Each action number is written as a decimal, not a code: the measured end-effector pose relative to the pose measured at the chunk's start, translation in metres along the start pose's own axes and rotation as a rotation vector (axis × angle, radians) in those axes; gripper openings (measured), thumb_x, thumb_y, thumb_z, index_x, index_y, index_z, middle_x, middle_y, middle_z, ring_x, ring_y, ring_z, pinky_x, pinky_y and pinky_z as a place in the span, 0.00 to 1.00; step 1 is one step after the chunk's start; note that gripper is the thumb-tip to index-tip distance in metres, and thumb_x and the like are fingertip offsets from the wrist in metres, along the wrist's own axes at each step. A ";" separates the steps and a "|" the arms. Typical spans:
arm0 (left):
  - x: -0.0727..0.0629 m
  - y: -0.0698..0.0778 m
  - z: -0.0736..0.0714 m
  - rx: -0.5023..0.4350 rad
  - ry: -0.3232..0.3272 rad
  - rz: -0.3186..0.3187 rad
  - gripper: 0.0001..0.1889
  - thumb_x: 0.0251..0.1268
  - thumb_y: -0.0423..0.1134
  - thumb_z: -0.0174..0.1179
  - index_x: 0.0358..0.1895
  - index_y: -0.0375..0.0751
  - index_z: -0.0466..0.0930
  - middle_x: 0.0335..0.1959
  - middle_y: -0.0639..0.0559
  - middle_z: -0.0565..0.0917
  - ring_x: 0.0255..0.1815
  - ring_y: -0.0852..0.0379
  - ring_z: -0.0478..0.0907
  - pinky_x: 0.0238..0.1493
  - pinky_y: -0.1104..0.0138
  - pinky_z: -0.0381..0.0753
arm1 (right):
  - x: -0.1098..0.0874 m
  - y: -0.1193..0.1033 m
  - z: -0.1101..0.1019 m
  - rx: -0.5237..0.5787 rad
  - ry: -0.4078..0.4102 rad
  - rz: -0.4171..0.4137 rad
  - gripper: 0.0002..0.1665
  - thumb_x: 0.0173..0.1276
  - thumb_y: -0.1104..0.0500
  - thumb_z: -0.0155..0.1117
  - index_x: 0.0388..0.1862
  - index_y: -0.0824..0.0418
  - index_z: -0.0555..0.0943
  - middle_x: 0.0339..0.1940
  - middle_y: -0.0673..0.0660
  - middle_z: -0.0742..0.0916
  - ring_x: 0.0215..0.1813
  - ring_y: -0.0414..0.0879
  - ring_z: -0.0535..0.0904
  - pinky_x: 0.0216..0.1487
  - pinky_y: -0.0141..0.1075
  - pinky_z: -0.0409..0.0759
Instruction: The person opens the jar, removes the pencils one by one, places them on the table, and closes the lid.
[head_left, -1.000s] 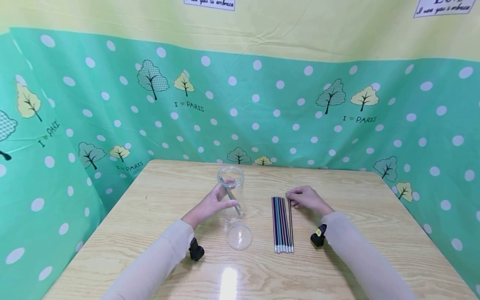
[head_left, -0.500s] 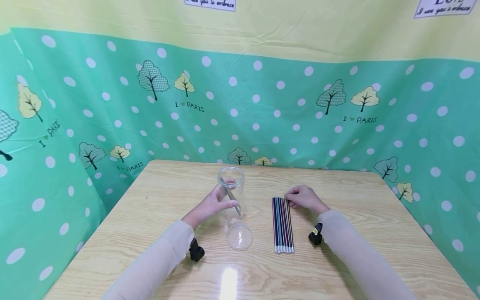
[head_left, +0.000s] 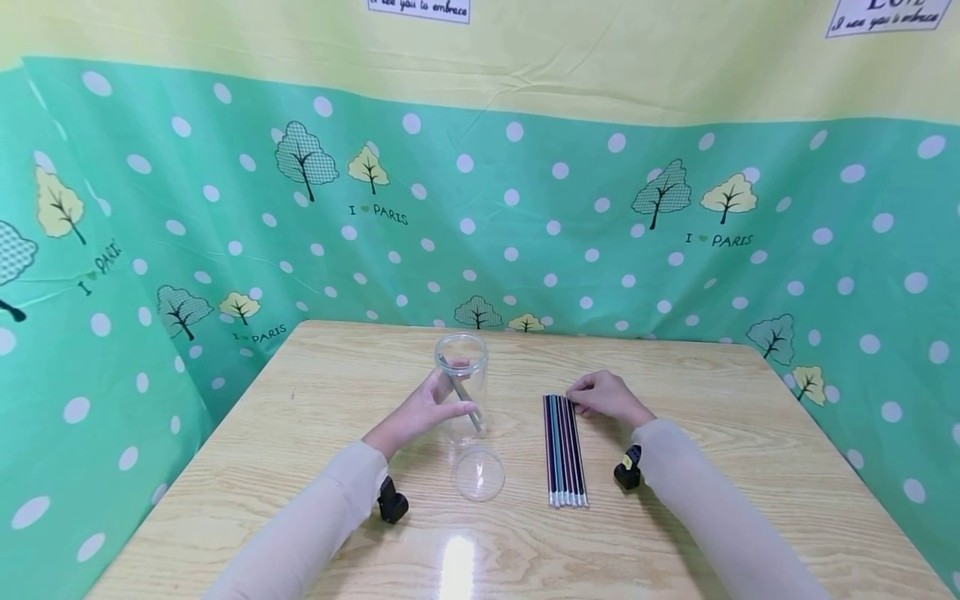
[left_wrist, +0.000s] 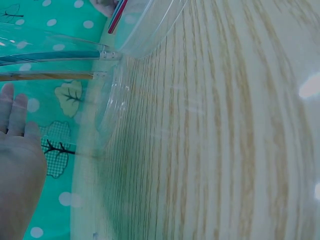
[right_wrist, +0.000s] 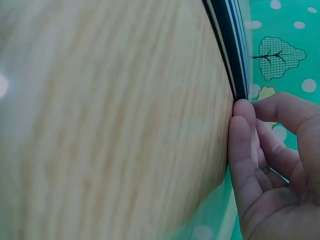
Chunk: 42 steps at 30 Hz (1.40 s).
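Observation:
My left hand (head_left: pixel 423 410) holds a clear plastic jar (head_left: pixel 481 385) upright on the table, its fingers behind the wall and its thumb at the front. Inside the jar lean two pencils (left_wrist: pixel 65 57), one teal and one brownish, their silvery ends at the bottom. To the right lies a row of several dark and teal pencils (head_left: pixel 558 454), side by side with silvery ends toward me. At the far end of the row, my right hand (head_left: pixel 611 398) pinches the tip of the rightmost pencil (right_wrist: pixel 220 40) between thumb and fingers; that tip is hidden.
A clear round lid (head_left: pixel 480 475) lies on the wooden table (head_left: pixel 337 542) just in front of the jar. Behind the table hangs a green and yellow curtain (head_left: pixel 525 192). Each wrist wears a small black camera (head_left: pixel 392 500).
My right hand has slid a little to the left, bringing the rightmost pencil from a small gap in against the row. The left hand and the jar have stayed still.

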<state>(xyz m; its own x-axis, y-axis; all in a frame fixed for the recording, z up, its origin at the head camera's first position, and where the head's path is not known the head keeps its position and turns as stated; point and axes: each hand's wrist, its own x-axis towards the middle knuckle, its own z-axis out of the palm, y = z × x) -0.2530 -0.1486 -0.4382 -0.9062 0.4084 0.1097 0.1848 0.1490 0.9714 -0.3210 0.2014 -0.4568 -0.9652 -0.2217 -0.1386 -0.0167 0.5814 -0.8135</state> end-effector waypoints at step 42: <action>0.000 -0.002 0.001 -0.009 0.005 -0.003 0.40 0.65 0.42 0.68 0.76 0.60 0.57 0.78 0.53 0.60 0.80 0.50 0.49 0.76 0.45 0.47 | -0.018 -0.061 -0.018 -0.058 -0.019 -0.182 0.19 0.75 0.53 0.61 0.53 0.67 0.82 0.47 0.68 0.85 0.42 0.53 0.86 0.45 0.49 0.86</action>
<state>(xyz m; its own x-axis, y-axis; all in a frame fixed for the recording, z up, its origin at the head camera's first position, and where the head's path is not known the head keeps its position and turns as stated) -0.2535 -0.1483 -0.4402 -0.9085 0.4038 0.1082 0.1791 0.1423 0.9735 -0.3076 0.1842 -0.3946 -0.9397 -0.3419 -0.0036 -0.2060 0.5744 -0.7922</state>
